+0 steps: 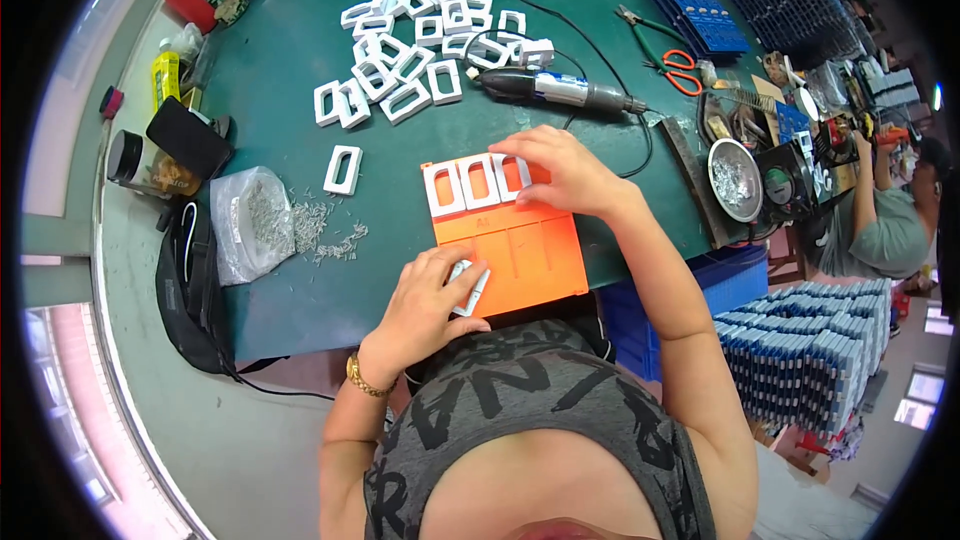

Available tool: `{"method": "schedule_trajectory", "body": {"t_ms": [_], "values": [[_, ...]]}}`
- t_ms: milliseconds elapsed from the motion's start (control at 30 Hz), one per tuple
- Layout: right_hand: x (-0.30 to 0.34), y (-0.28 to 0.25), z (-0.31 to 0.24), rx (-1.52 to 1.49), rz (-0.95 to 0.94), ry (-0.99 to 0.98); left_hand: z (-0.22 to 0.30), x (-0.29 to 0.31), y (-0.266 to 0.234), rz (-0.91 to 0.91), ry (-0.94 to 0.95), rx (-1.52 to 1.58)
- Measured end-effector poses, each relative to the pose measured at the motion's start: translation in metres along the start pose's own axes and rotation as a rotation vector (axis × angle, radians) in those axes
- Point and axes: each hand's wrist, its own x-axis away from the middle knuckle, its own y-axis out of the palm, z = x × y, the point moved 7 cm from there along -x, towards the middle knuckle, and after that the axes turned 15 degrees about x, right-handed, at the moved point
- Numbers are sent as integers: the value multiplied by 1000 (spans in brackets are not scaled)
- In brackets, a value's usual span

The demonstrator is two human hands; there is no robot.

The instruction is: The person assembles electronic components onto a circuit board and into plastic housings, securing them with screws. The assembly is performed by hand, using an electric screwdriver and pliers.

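Observation:
An orange plastic fixture (540,280) lies at the table's near edge in front of me. Two white rectangular plastic frames with oval openings, one of them the leftmost frame (433,202), sit side by side along its far edge. Beside them, my right hand (562,172) grips a third white frame (501,178), thumb and fingers at its two ends. My left hand (425,290) closes around another white frame (477,292) at the fixture's near left corner; fingers partly cover it. One loose white frame (343,170) lies on the table to the left.
A heap of white frames (405,60) and a black electric screwdriver (560,90) lie beyond the fixture. Left are a bag of small clear pieces (250,230), a phone (188,138) and a black bag. Right are pliers (655,40), a metal bowl (735,180) and stacked parts (810,350).

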Motion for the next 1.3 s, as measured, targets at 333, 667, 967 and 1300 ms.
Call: {"method": "schedule_trajectory", "body": {"t_ms": [333, 667, 967, 1300], "values": [[-50, -72, 67, 241, 586, 82, -2, 1, -2, 294, -68, -76], [-5, -86, 110, -452, 886, 394, -16, 13, -9, 318, -163, -94], [70, -22, 32, -354, 606, 520, -20, 9, -9, 331, -158, -71], [61, -22, -22, 432, 382, -4, -19, 11, -6, 373, -124, -137]]}}
